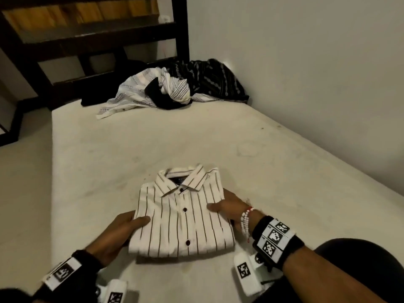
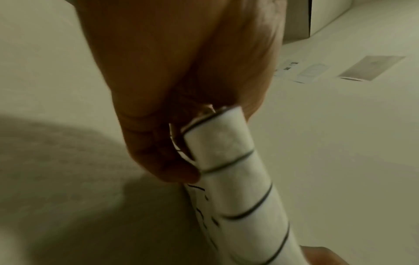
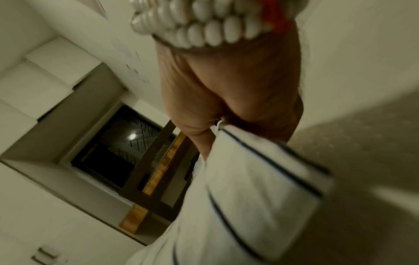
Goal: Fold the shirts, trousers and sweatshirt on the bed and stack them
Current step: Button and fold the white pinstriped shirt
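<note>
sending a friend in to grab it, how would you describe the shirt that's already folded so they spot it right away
On the bare mattress, look at the near end, away from the heap of unfolded clothes by the wall. The folded shirt lies flat between both hands, collar up. It alone is a neat rectangle: white, thin dark vertical stripes, dark buttons.

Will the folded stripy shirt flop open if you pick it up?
Probably a bit. The folded striped shirt is soft cloth in loose layers, so it would likely sag if held by one edge. The left hand and right hand grip opposite sides, which should keep it together. It looks light.
</note>
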